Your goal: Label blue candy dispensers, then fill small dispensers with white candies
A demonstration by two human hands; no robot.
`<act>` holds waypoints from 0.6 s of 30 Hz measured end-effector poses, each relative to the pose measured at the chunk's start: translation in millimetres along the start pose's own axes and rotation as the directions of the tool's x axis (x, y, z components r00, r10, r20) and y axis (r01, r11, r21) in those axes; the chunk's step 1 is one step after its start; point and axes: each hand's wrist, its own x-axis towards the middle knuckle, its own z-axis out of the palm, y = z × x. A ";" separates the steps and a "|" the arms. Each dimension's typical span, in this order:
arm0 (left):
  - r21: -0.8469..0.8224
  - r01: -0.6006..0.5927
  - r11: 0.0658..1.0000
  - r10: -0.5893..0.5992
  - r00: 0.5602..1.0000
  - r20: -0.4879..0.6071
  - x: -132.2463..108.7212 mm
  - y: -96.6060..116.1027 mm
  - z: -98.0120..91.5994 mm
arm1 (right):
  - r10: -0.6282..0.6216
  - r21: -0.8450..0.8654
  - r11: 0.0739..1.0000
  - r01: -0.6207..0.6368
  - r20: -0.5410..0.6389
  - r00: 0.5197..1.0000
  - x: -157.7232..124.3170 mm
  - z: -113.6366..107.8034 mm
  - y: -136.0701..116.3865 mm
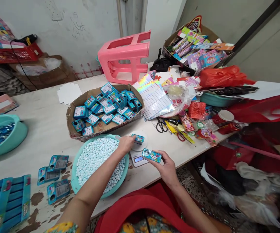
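Note:
My left hand is closed on the near end of a small blue candy box, which is over the round white plate of a digital scale. In my right hand, fingers and thumb grip a second blue candy box, its printed face up and a round opening at one end. This box is just right of the scale's lit display. Under my left forearm stands a turquoise basin full of small pale blue candies.
A cut-down carton of blue boxes sits behind the basin. Several boxes lie left, near stacked blue packaging. A pink stool lies on its side. Scissors and clutter fill the right. Another basin stands far left.

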 end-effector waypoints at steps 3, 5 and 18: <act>0.034 0.032 0.999 -0.031 0.999 -0.036 -7.7 0.0 -12.0 | 0.014 -0.026 1.000 -0.015 -0.030 0.999 1.8 -2.9 10.3; 0.047 0.078 0.996 -0.070 0.988 -0.141 -24.7 -7.6 -31.8 | 0.016 -0.024 1.000 -0.017 -0.053 0.998 6.3 2.9 19.6; -0.109 0.764 0.636 -0.601 0.402 -0.691 -178.1 -249.6 -188.2 | -0.027 0.090 0.995 0.030 -0.035 0.999 68.4 82.3 86.2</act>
